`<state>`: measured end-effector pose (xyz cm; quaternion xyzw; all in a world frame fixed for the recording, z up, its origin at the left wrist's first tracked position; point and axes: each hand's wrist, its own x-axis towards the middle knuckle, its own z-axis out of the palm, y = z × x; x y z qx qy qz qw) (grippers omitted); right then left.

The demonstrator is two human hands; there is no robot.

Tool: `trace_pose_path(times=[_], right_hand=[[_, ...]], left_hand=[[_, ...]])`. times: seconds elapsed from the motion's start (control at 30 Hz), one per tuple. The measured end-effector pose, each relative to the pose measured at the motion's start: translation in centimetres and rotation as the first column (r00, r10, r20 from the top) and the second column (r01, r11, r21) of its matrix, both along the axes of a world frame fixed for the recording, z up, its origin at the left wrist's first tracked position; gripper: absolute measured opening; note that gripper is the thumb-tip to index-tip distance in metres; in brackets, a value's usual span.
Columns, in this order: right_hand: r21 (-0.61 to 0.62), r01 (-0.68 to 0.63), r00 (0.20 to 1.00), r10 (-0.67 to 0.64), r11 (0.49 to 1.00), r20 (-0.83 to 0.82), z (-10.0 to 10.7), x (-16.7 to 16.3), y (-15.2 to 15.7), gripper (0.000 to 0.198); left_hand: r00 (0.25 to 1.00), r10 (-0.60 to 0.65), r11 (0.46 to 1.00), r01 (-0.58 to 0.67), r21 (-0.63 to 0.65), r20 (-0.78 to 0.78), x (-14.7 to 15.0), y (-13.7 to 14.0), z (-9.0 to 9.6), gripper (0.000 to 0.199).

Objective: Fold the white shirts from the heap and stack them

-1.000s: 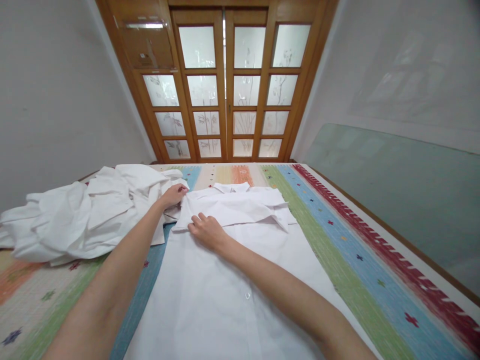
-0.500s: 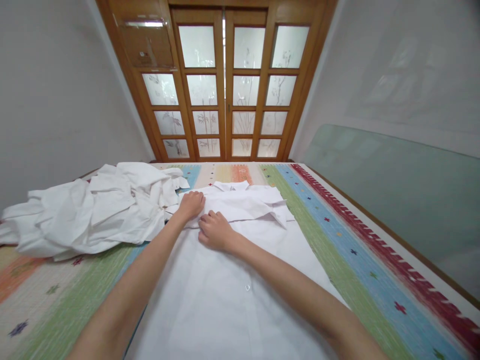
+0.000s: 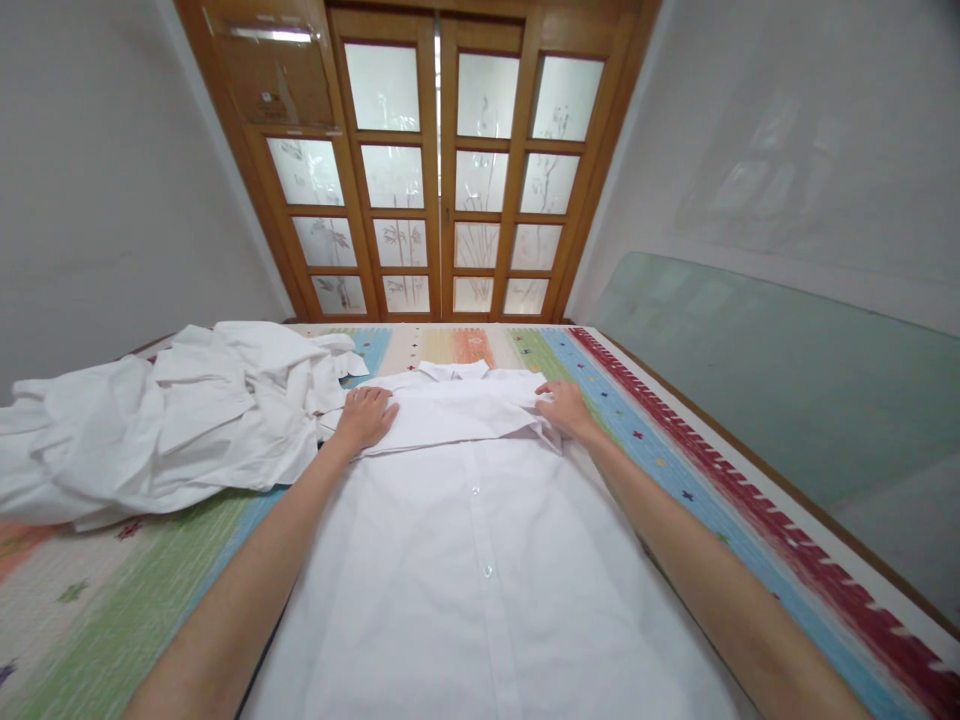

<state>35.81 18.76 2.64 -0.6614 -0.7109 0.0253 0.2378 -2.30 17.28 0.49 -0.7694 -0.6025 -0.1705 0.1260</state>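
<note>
A white button-up shirt [image 3: 442, 560] lies front up, its collar at the far end and a row of small buttons down the middle. Its sleeves are folded across the chest in a flat band below the collar. My left hand [image 3: 365, 415] rests flat on the left end of that band, fingers out and holding nothing. At the band's right end, my right hand [image 3: 564, 408] has its fingers and thumb bent onto the shirt's sleeve fabric, pinching it.
A crumpled heap of white cloth [image 3: 187, 410] lies to the left of the shirt. Underneath is a colourful striped cover [image 3: 660, 470]. A pale green board [image 3: 750, 340] runs along the right side, and wooden doors with glass panes [image 3: 442, 230] stand beyond the far edge.
My right hand has moved from beside my left hand across to the shirt's right side. My left hand has flattened on the left end. The view has shifted slightly right.
</note>
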Motion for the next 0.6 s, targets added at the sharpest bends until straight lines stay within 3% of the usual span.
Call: trace_pose_path(times=[0.17, 0.3, 0.47, 0.6], right_hand=[[-0.062, -0.059, 0.965, 0.041, 0.996, -0.259, -1.3, 3.3, 0.9, 0.015], [-0.025, -0.018, 0.848, 0.002, 1.000, -0.530, -1.7, 3.6, 2.1, 0.019], [0.004, -0.046, 0.759, 0.037, 0.999, -0.650, -1.1, 2.9, 3.7, 0.016], [-0.028, -0.045, 0.601, 0.005, 0.999, -0.799, -0.3, 2.1, 4.3, 0.015]], left_hand=[[0.999, -0.005, 1.000, 0.004, -0.023, -0.033, 0.1, -0.1, 0.2, 0.032], [0.999, 0.006, 1.000, -0.005, 0.005, -0.050, 0.1, 0.0, 0.5, 0.032], [0.999, -0.006, 1.000, 0.005, -0.006, -0.039, -0.3, 0.7, 0.9, 0.030], [0.999, -0.011, 0.996, 0.014, -0.092, 0.040, -0.8, 1.4, 1.8, 0.028]])
